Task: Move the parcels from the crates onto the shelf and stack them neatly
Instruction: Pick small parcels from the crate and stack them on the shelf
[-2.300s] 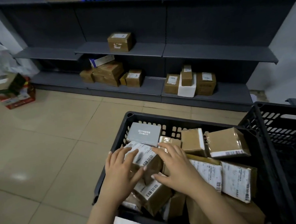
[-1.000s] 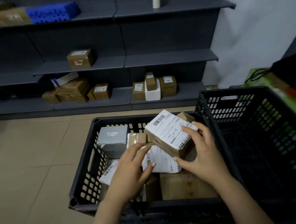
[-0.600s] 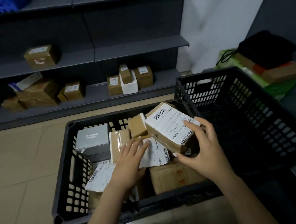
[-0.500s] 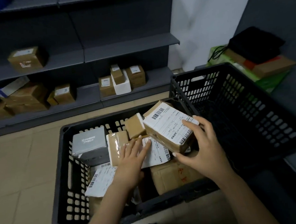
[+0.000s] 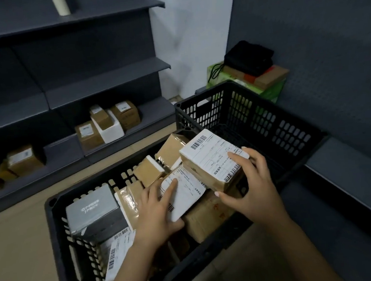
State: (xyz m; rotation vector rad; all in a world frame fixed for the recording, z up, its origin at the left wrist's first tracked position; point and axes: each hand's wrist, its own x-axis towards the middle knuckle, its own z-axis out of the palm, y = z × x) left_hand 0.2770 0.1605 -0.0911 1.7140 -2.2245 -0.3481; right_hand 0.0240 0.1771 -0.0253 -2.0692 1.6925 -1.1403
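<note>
A black plastic crate (image 5: 58, 241) in front of me holds several brown parcels with white labels and a grey box (image 5: 91, 210). My right hand (image 5: 252, 183) grips a brown parcel with a large white barcode label (image 5: 211, 156), lifted above the others at the crate's right end. My left hand (image 5: 155, 213) holds a flatter white-labelled parcel (image 5: 185, 192) just left of it, fingers on top and thumb under its edge. The grey shelf (image 5: 65, 149) stands behind, with several parcels on its bottom level.
A second black crate (image 5: 257, 115) stands to the right and looks empty inside. Behind it lie a green bag, cardboard boxes and a black bag (image 5: 249, 59) against a dark wall. A low grey shelf ledge (image 5: 351, 176) runs along the right. Tiled floor at left.
My view has swung right and closer to the crate. My right hand has lifted the labelled parcel out of the pile, and my left hand has taken hold of the flatter one beside it.
</note>
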